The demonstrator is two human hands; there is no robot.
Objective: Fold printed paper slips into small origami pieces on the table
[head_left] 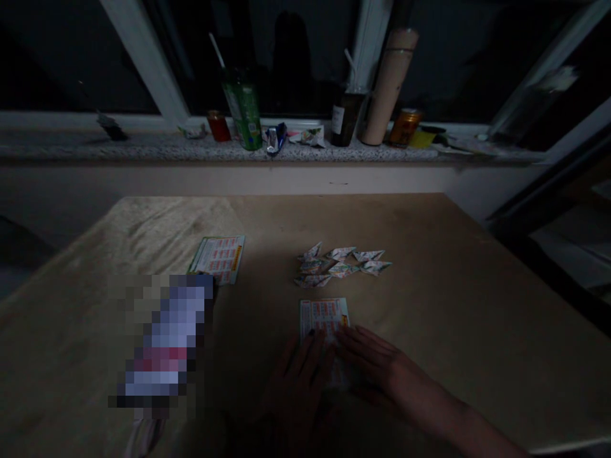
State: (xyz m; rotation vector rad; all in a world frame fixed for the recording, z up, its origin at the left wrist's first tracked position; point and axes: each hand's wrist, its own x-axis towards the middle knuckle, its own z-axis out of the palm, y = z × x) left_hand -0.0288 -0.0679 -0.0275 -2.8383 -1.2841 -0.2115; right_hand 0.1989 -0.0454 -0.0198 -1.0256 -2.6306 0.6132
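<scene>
A shadowed, barely discernible left hand (301, 369) and a right hand (375, 356), fingers outstretched, partly hide a white, red-printed rectangular paper sheet (324, 312), lower centre.

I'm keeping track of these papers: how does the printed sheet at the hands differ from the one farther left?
The front sheet is partly covered by the left hand and right hand; the left sheet has no hand on it. The left sheet's near left corner is hidden by a pixelated object, which is apart from the front sheet. Both lie on the table and show rows of reddish print.
</scene>
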